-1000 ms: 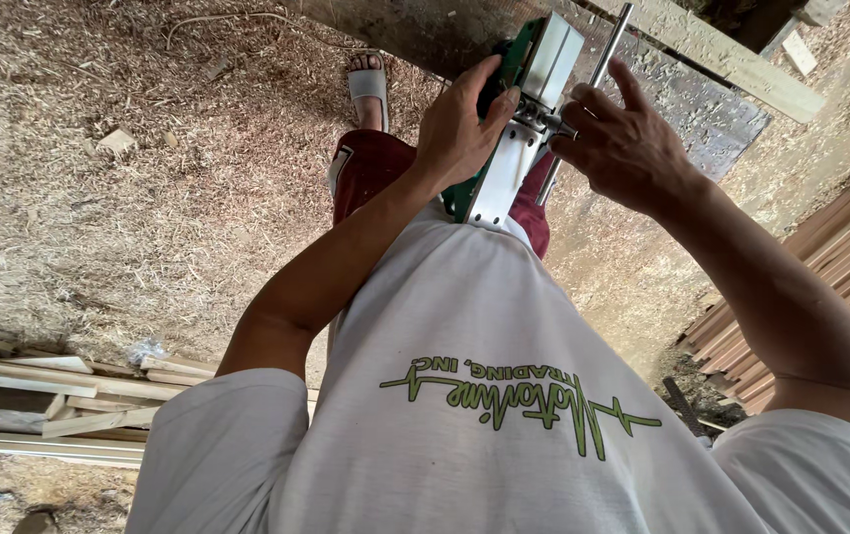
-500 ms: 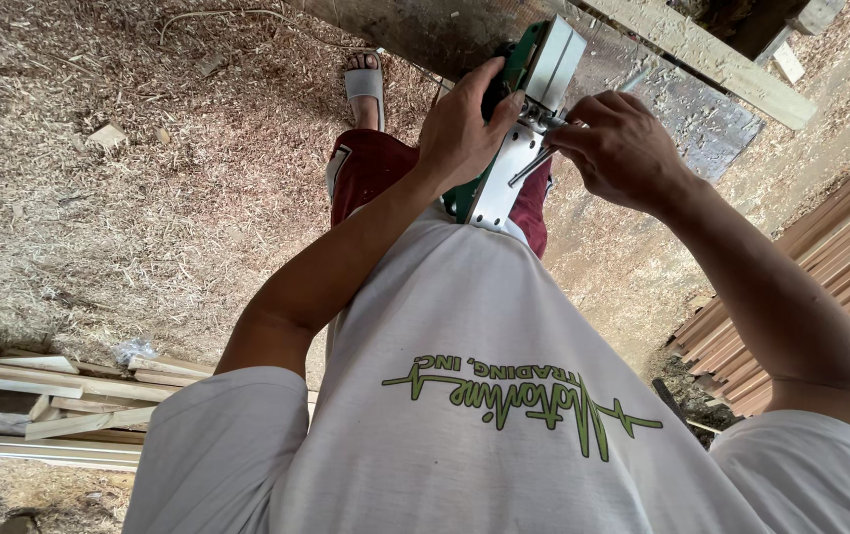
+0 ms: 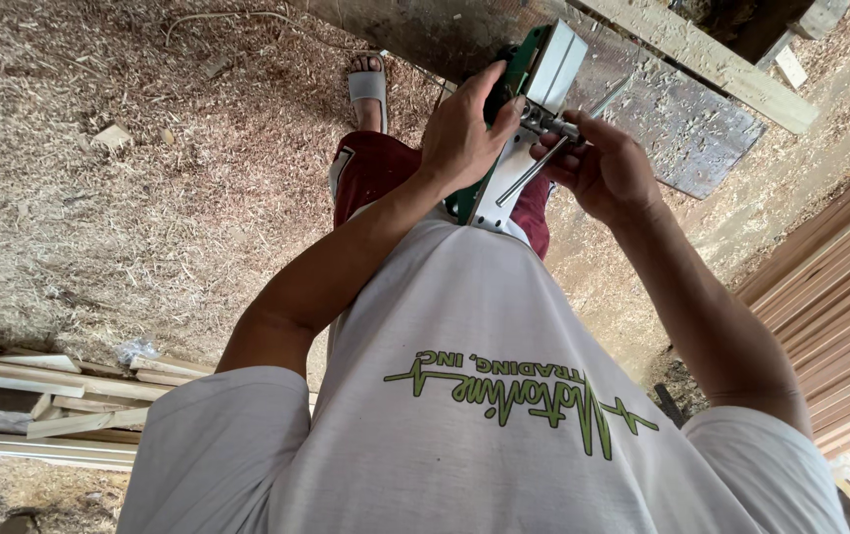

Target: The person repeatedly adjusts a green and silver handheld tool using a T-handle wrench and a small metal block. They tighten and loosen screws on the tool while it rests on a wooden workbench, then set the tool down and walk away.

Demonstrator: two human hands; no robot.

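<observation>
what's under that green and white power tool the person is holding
Below the green and white power tool show dark red shorts, a sandalled foot and sawdust-covered ground. The left hand and right hand cover parts of it; its underside is hidden.

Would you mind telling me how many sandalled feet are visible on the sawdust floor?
1: a foot in a grey sandal stands on the sawdust above the left hand. The other foot may be hidden behind the green and white power tool.

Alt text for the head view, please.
Looking down, the left hand grips a green and white power tool while the right hand works a thin metal rod at it, above a sawdust-covered floor with stacked wood strips.
</observation>
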